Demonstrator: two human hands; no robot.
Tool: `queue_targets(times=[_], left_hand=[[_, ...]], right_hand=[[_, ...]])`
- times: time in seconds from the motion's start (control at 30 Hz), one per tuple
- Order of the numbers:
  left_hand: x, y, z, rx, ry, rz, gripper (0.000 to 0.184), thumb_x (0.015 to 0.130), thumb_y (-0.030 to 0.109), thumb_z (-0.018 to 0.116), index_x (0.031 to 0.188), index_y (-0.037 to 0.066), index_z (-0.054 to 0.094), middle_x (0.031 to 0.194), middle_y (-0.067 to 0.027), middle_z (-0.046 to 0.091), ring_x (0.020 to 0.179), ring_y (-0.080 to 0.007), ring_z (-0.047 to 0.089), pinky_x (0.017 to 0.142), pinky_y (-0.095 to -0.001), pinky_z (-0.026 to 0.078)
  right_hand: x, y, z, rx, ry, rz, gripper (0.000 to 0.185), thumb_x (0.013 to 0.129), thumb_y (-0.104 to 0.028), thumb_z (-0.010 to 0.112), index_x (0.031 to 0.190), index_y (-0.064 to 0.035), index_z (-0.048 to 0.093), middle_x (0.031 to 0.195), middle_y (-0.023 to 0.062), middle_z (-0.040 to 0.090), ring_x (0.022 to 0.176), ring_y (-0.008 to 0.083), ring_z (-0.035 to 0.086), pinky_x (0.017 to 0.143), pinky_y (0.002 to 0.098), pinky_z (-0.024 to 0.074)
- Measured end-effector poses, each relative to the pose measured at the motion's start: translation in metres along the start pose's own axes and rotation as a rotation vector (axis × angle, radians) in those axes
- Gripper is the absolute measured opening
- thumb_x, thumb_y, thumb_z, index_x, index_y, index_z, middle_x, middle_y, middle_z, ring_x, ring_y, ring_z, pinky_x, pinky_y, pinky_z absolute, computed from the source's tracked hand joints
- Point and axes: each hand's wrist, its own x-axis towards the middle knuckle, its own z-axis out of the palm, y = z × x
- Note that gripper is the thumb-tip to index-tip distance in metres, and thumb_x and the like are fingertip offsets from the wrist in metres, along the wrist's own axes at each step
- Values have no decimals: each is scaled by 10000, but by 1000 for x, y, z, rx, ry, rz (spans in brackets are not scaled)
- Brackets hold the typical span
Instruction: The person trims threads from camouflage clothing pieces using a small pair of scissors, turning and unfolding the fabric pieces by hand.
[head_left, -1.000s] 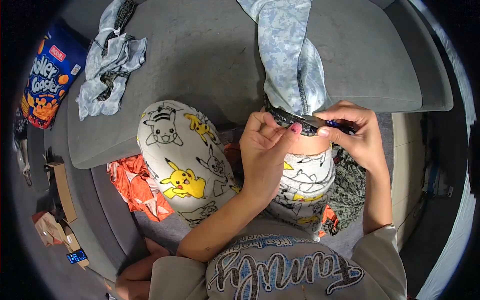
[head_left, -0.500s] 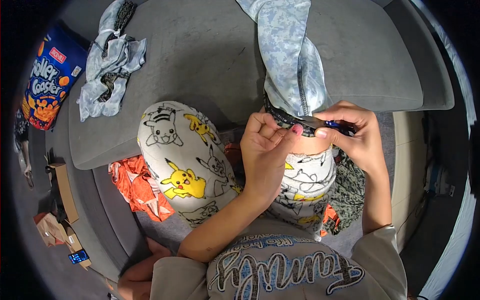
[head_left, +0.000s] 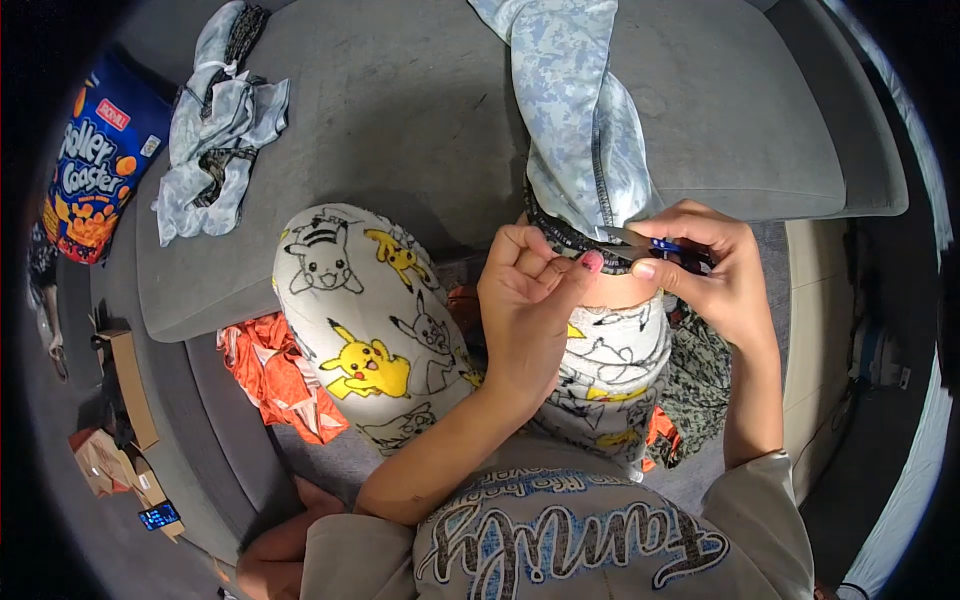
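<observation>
Snips: in the right hand (head_left: pixel 718 268), over the near end of the camouflage garment (head_left: pixel 570 120); the snips (head_left: pixel 682 255) lie with their long axis across the view, sloping slightly down toward the handle end.
Blades: pointing left, toward the left hand (head_left: pixel 530 300), tips parted at the dark band (head_left: pixel 550 228).
Right hand grip: thumb and fingers closed around the snips' handles.
Left hand grip: thumb and curled fingers closed on the dark band's edge, just beside the blades.
Camouflage garment: long axis running from the far edge of the grey sofa (head_left: pixel 400 100) toward the wearer, banded end nearest, above the printed trousers (head_left: pixel 615 350).
Second garment: pale camouflage piece (head_left: pixel 225 110), long axis fore and aft, beside the snack bag (head_left: pixel 105 150).
</observation>
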Motion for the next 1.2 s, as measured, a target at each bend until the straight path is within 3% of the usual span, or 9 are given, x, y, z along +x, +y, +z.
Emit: queue_targets(times=[0.37,0.47,0.57,0.7,0.77,0.93,1.03,1.13,1.2], left_hand=[[-1,-2,-15,184,119,155,335,796,-84,606,1073,33,459,999,-66,485,842,-100,534,774,-215,448],[6,2,-20,630,154,339,372,803,-56,612,1137,22,467,1037,-75,482,916,-109,510,778,-234,449],[15,-5,-17,1526,-127,754,396,817,204,632,1139,2,520,1311,-157,407,1203,-311,408,999,-443,322],[-64,-21,-27,1392,-888,724,287,766,202,611,1011,54,621,1239,-132,527,1200,-299,456,1020,-532,256],[-62,-16,-39,1405,-906,788,274,769,170,592,1021,65,619,1201,-125,556,1179,-285,482,1022,-526,257],[45,32,-9,1249,-259,807,391,881,157,457,1219,-37,485,1292,-208,465,1243,-384,394,1053,-488,234],[86,28,-2,1551,-206,1009,460,826,160,545,1253,11,461,1301,-211,438,1199,-398,407,1011,-545,282],[29,0,-4,1441,-992,801,497,789,190,553,1231,-18,463,1262,-210,464,1215,-363,410,1016,-487,317],[-30,-19,-32,1176,-1509,333,492,784,229,558,1204,-18,488,1239,-164,500,1227,-315,420,1012,-463,334]], right_hand=[[-4,12,6,123,85,104,249,811,-143,678,1015,-5,641,798,-45,519,620,28,411,559,175,348],[-11,24,20,266,122,98,277,840,-143,651,1074,-7,590,832,-52,498,659,24,419,597,166,353],[-19,30,30,337,213,21,280,875,-126,598,1123,-13,533,877,-49,495,721,18,427,650,155,350],[-23,35,30,502,246,71,250,916,-120,518,1138,-6,515,867,-48,485,736,10,421,652,143,340],[-28,37,28,590,221,141,263,935,-158,488,1150,-10,517,849,-47,485,659,0,382,581,135,305],[-27,40,30,664,264,94,316,965,-223,419,1170,-3,512,798,-5,505,535,20,329,483,160,257],[-30,40,28,748,306,62,326,967,-235,414,1179,-5,506,781,4,507,525,24,331,478,166,258],[-35,45,19,750,384,81,352,966,-253,418,1194,5,491,774,17,512,514,33,337,469,172,265],[-39,51,13,777,448,88,376,967,-271,414,1206,12,482,785,23,515,511,41,348,466,180,277]])
